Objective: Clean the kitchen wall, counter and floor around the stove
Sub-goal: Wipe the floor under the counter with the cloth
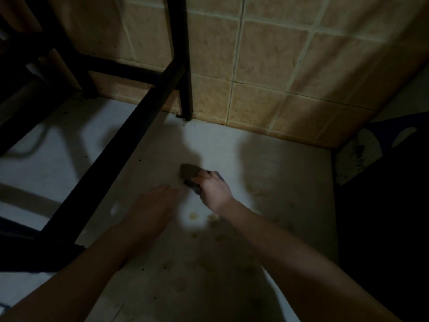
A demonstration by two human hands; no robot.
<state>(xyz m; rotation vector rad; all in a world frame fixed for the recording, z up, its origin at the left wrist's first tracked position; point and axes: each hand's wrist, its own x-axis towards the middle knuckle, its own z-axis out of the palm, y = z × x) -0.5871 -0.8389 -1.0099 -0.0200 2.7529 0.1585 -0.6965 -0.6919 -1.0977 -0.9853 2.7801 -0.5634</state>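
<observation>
Dim pale floor (267, 170) below tiled wall (267, 54): right hand (214, 190) fingers curled over dark sponge (189, 173) pressed on floor, left hand (153, 205) flat beside, fingers straight; sponge judged light, soft, compressible, so grip across its top

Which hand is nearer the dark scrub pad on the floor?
Right. The right hand grips the scrub pad from its near side, on the white floor. The left hand rests on the floor left of the pad, apart from it.
</observation>
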